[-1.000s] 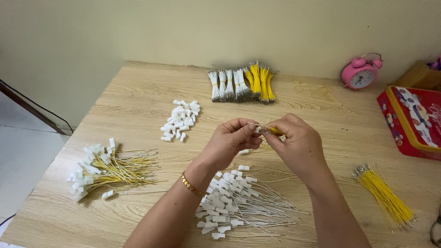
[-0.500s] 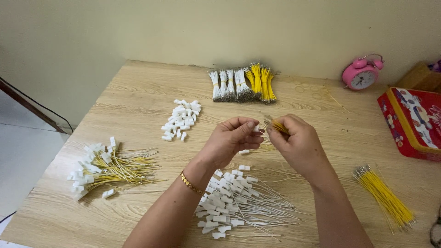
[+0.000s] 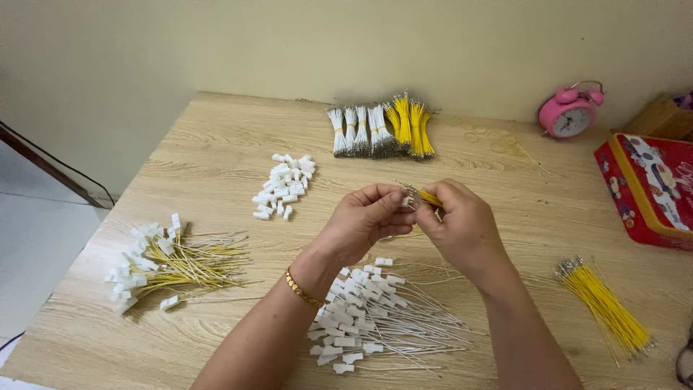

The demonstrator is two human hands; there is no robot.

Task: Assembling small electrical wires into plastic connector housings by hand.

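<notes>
Both hands meet above the wooden table (image 3: 216,152): left hand (image 3: 364,220) pinches closed on something small I cannot make out, right hand (image 3: 462,224) grips a thin yellow wire (image 3: 429,197) between fingertips. Done so far, by my reading: white-wired connectors (image 3: 375,318) below the hands and yellow-and-white assemblies (image 3: 170,256) far left; loose white plastic connectors (image 3: 284,186) and yellow wires (image 3: 603,307) remain. Against the earlier frames, the hands sit slightly closer together, piles unchanged.

yellow wire (image 3: 429,197) in hand, white plugs (image 3: 284,187), pink clock (image 3: 570,113), red patterned tin (image 3: 653,189), pale wood table (image 3: 216,152), gold bracelet (image 3: 299,289)
</notes>
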